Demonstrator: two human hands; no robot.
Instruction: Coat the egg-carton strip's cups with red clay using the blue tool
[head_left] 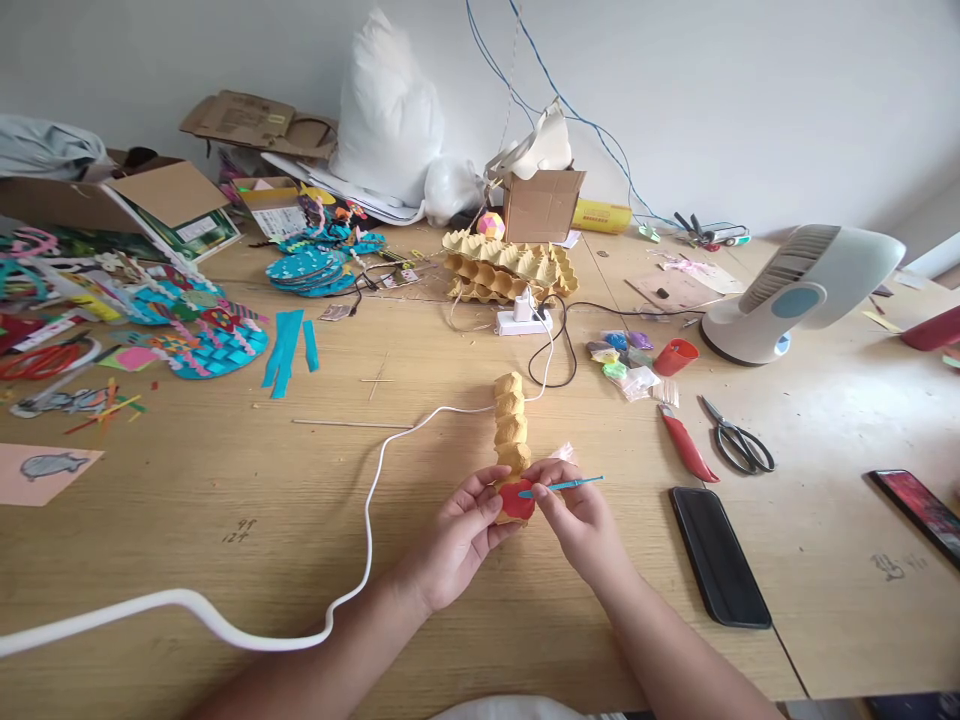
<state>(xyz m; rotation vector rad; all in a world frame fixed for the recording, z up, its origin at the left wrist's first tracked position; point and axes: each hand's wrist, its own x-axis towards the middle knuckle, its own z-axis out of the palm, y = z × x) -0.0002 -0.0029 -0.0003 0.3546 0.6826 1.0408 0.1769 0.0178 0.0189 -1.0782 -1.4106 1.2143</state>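
Yellow carton strip (511, 428) points from me toward twelve o'clock, its red patch (513, 502) pinched by my left hand (466, 533), seemingly for steadiness against the blue tool (589, 481) my right hand (583, 522) grips.

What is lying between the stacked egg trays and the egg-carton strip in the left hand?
In the head view, a white power strip with a white plug lies between the egg trays and the egg-carton strip.

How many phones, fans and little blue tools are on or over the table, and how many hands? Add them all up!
Dark rectangular phones: 2
White plastic fan: 1
Thin blue plastic tool: 1
Bare left hand and right hand: 2
Total: 6
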